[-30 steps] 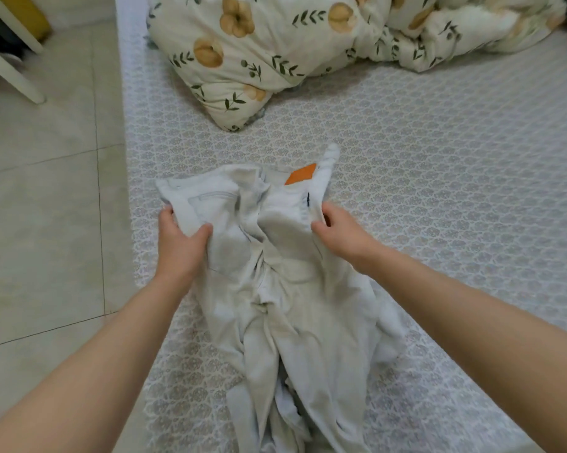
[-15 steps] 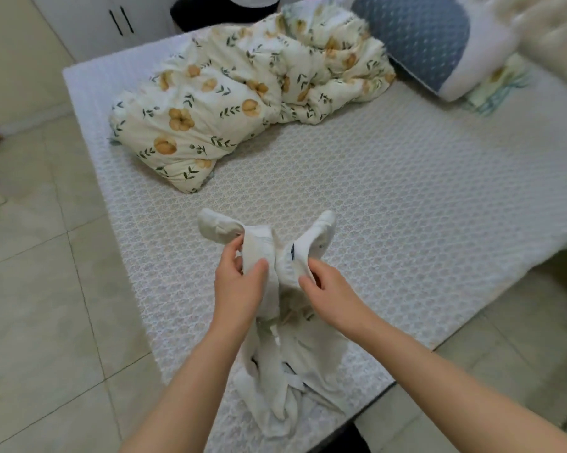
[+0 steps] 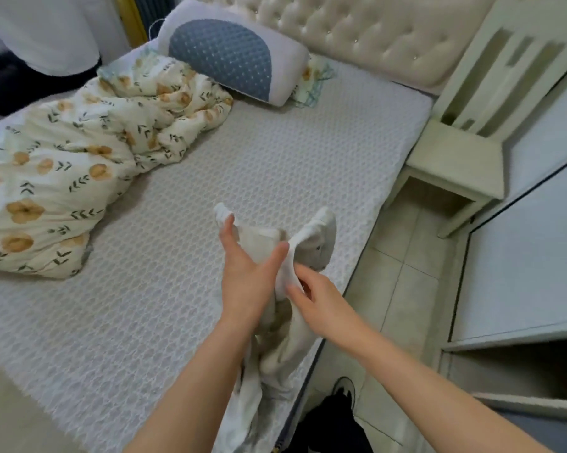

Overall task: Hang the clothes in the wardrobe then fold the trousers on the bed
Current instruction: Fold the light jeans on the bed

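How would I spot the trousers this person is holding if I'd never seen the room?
Start at the bed with its white textured cover, then look to its near right edge. There the left hand and right hand hold up pale cream trousers, plain and unpatterned, unlike the flower-printed quilt lying further left.

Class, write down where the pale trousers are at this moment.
In the head view, lower centre: the left hand and right hand hold the trousers up over the near right edge of the bed, legs hanging down by it.

Both arms stretched forward; left hand [image 3: 246, 279] gripped trousers [image 3: 321, 246] (thumb raised), right hand [image 3: 321, 302] pinched them.
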